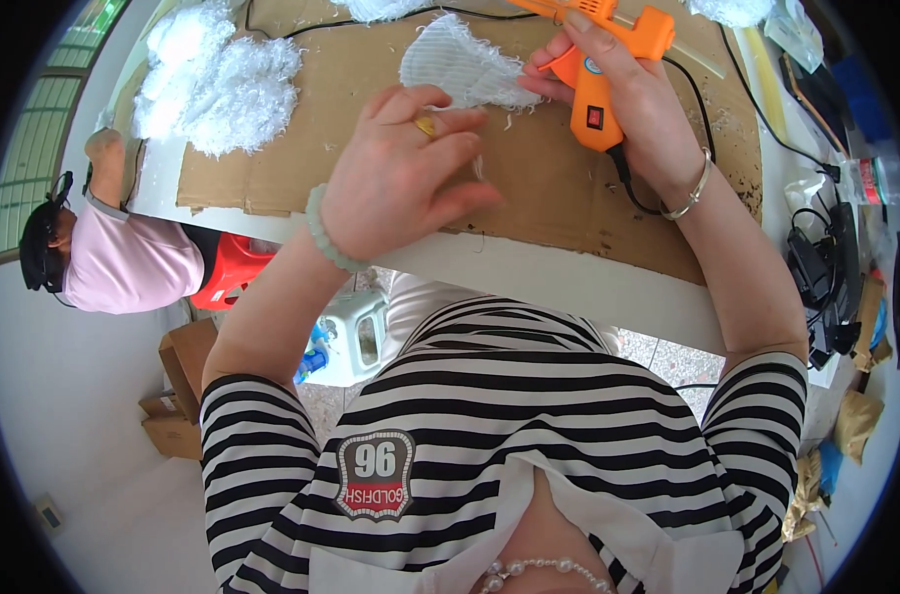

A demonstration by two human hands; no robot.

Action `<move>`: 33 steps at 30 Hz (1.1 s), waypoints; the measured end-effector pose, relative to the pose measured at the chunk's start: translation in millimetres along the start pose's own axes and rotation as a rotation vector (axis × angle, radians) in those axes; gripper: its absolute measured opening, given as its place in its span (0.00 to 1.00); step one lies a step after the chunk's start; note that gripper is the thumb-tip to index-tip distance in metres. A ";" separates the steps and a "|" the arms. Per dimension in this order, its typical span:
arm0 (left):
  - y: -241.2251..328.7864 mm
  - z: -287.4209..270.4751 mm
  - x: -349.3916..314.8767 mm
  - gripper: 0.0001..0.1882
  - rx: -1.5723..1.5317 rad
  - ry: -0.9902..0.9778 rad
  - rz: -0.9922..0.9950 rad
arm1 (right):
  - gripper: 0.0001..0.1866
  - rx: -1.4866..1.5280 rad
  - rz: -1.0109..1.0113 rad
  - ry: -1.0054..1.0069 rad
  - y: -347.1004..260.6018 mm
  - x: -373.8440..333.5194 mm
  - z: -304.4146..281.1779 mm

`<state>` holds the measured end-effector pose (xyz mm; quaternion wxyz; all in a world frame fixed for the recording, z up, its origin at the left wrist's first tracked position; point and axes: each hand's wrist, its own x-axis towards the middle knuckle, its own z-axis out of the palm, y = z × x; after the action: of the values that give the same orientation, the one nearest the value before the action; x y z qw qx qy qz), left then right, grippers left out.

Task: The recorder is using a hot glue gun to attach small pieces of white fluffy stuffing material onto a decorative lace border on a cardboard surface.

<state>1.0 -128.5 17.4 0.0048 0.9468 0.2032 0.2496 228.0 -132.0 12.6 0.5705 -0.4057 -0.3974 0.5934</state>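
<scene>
My right hand [633, 99] grips an orange hot glue gun [596, 84] with a red switch on its handle. The gun's nozzle points left, past the top edge of the view, and a clear glue stick [699, 59] juts from its back. To the left, my left hand [405, 168] hovers over the cardboard near the table's front edge, its fingers loosely bent and apart. A thin white wisp [479, 166] shows by its fingertips; whether it clings to them I cannot tell. Beyond both hands lies a white ribbed, fringed fabric piece [465, 64].
Brown cardboard [568, 213] covers the white table [559, 267]. Fluffy white bundles [222, 84] lie at the far left. The gun's black cord [640, 198] runs beside my right wrist. Black adapters [826, 267] sit at right. Another person [133, 247] sits at left on a red stool [230, 272].
</scene>
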 end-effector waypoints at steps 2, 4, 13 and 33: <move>2.8 2.1 0.7 0.17 0.016 -0.031 -0.004 | 0.16 -0.040 -0.061 -0.037 -1.1 -5.3 2.1; 2.0 3.3 2.0 0.19 0.029 -0.062 -0.003 | 0.19 -0.082 -0.124 -0.068 -1.9 -8.6 2.8; -1.8 1.1 -5.9 0.23 0.104 -0.117 -0.023 | 0.19 -0.181 -0.020 -0.125 0.5 -7.9 5.2; -34.1 22.7 17.9 0.14 0.106 0.152 -0.132 | 0.19 -0.150 0.021 -0.040 -0.1 -6.1 2.3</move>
<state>12.9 -88.3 2.2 -0.0443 0.9087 0.2777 0.3086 226.0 -138.1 13.7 0.5241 -0.4394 -0.4481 0.5757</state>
